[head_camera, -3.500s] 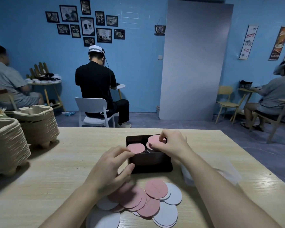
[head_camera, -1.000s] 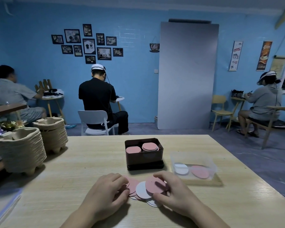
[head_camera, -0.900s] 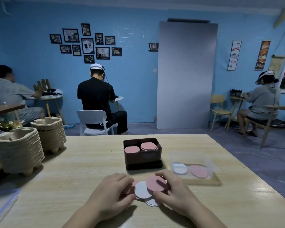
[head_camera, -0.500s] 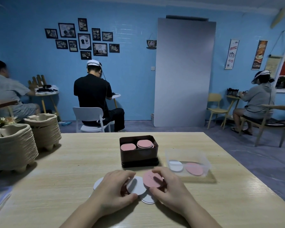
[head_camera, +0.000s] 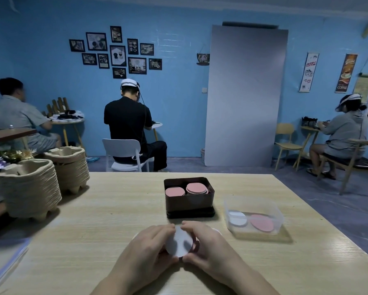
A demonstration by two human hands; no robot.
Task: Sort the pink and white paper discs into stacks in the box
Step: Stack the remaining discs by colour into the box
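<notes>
Grips disc pile [head_camera: 179, 241] at its 9 o'clock edge with left hand [head_camera: 149, 250], fingers curled round it. Grips same pile at 3 o'clock with right hand [head_camera: 210, 245], fingers likewise curled. Shows white on top. Sits at 6 o'clock from box [head_camera: 189, 204] with two pink stacks [head_camera: 175, 191] inside

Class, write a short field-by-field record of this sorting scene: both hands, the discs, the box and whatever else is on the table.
Left hand: grips the gathered discs from the left
Right hand: grips them from the right
Disc on top: white, with a pink edge showing beneath
Box: dark, holds left pink stack and right pink stack
Clear tub: right of the box, holds white disc and pink disc
Table: pulp tray stacks at left
</notes>
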